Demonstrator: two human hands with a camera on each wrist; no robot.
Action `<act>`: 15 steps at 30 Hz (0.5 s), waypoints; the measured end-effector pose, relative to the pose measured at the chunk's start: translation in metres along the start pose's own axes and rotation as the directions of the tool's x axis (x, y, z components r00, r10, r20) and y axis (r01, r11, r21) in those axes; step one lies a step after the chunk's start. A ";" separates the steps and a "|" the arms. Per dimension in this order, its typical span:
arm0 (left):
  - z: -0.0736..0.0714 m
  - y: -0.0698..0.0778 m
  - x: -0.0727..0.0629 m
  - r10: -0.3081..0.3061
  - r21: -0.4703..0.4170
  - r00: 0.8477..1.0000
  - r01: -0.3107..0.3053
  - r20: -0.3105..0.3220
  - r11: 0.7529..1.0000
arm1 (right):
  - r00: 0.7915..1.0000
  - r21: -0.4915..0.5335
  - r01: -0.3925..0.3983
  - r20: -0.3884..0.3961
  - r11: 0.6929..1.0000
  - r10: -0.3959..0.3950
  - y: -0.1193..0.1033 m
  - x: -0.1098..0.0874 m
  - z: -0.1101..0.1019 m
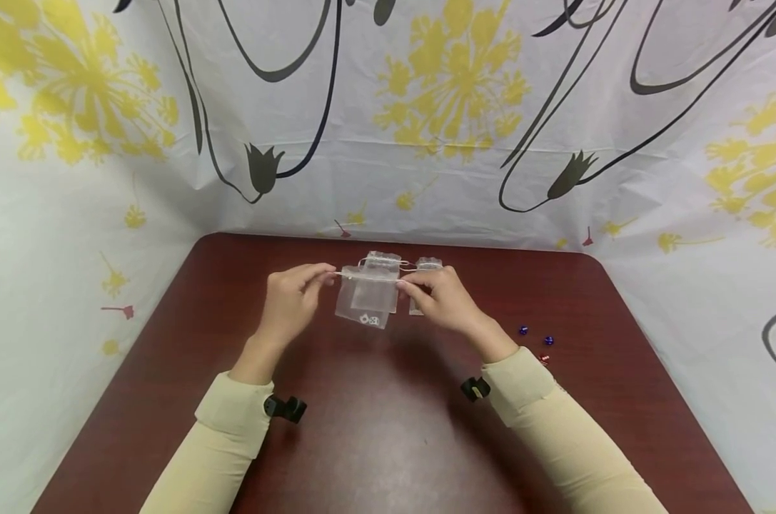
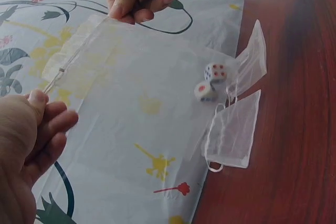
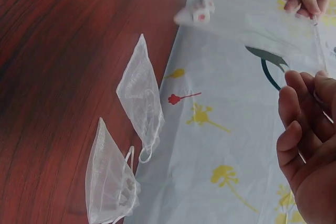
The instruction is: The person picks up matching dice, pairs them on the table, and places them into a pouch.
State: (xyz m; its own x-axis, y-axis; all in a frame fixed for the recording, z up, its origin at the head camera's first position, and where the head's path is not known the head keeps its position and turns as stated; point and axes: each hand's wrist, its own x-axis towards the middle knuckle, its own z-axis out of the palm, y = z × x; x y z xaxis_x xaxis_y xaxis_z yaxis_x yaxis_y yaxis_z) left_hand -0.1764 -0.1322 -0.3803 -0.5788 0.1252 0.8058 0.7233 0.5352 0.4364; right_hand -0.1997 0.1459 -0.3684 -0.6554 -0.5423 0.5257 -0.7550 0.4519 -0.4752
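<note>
Your left hand point(image 1: 289, 296) and right hand point(image 1: 447, 300) each pinch the top of a sheer bag point(image 1: 357, 300) — near the head view's centre — with two dice point(image 2: 206, 92) at its bottom.

White flower-printed sheeting point(image 1: 362, 128) fills the frame's top above a reddish-brown table point(image 1: 375, 442), two blue dice point(image 1: 549, 340) lying centre-right.

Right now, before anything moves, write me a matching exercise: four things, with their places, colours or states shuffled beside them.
1. White dice
2. Table
3. Blue pieces
4. Left hand

A. Reddish brown
B. Pinching the cord of a sheer bag
C. Inside the held bag
D. Right of the right hand

Pairs: 1-C, 2-A, 3-D, 4-B
</note>
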 end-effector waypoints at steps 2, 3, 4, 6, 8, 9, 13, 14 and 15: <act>-0.002 -0.002 -0.002 -0.017 0.033 1.000 0.018 -0.016 0.999 | 1.000 -0.025 0.010 -0.017 1.000 -0.010 0.001 0.000 -0.001; -0.003 -0.004 -0.003 -0.027 0.049 0.999 0.028 -0.027 0.998 | 1.000 -0.034 0.015 -0.021 0.999 -0.015 0.002 0.000 -0.001; -0.005 -0.005 -0.004 -0.037 0.066 0.998 0.040 -0.040 0.997 | 1.000 -0.042 0.018 -0.023 0.999 -0.019 0.003 0.000 -0.002; -0.009 -0.009 -0.006 -0.056 0.089 0.996 0.062 -0.071 0.994 | 0.999 -0.060 0.022 -0.022 0.998 -0.023 0.004 0.000 -0.003; -0.013 -0.012 -0.009 -0.071 0.109 0.992 0.083 -0.104 0.991 | 1.000 -0.070 0.018 -0.020 0.997 -0.019 0.006 0.000 -0.004; -0.015 -0.014 -0.010 -0.077 0.117 0.990 0.091 -0.114 0.989 | 1.000 -0.077 0.014 -0.019 0.997 -0.015 0.007 0.000 -0.004; -0.022 -0.019 -0.017 -0.092 0.128 0.988 0.108 -0.122 0.986 | 1.000 -0.119 -0.017 -0.009 0.993 0.016 0.009 0.001 0.000; -0.024 -0.021 -0.018 -0.095 0.130 0.989 0.110 -0.116 0.985 | 1.000 -0.125 -0.025 -0.006 0.992 0.024 0.009 0.002 0.002; -0.025 -0.022 -0.020 -0.099 0.130 0.989 0.113 -0.111 0.985 | 0.999 -0.128 -0.032 -0.001 0.991 0.032 0.009 0.002 0.004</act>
State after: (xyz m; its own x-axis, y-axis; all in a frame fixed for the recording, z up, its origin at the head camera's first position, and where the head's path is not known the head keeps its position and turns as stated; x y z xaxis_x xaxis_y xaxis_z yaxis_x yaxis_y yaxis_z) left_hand -0.1713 -0.1675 -0.3953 -0.6022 -0.0219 0.7981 0.5977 0.6503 0.4688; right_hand -0.2079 0.1461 -0.3743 -0.6796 -0.5263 0.5110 -0.7297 0.5561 -0.3978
